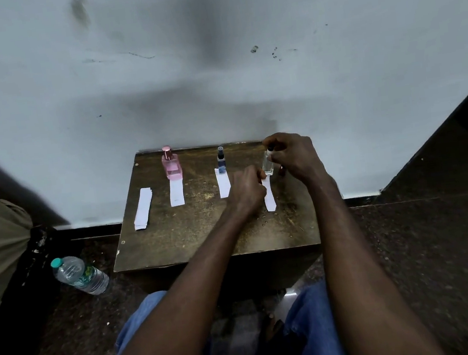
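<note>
Nearest are the person's knees in blue jeans (313, 315), over a dark speckled floor (445, 253). On the floor, off the table's near left corner, lies a plastic water bottle (80, 275) with a teal cap. Its green label is too small to read.

The small brown table (204, 234) stands with its far edge against the wall. Toward its left edge lies a stack of white paper strips (142, 208), with no writing visible on them.

In the right half of the table, the left hand (247, 189) has its fingers curled together, pinching the far end of a paper strip (270, 201). The strip runs back toward the near edge, and whether it rests flat on the wood cannot be told. Its surface looks blank.

Just beyond it, the right hand (298, 155) grips a clear glass spray bottle (268, 164). The fingers are wrapped round the bottle's right side and one fingertip sits on the dark spray head. The bottle is upright just above the pinched end of the strip, near the far right corner. No label shows on it.

Further left along the far edge stands a small blue spray bottle (221, 161), with a white strip (223, 185) laid in front of it. Left of that is a pink perfume bottle (171, 164) with a rose-coloured cap and its own strip (176, 193). Neither bottle shows readable print.

Behind everything rises a pale, smudged wall (211, 61).
</note>
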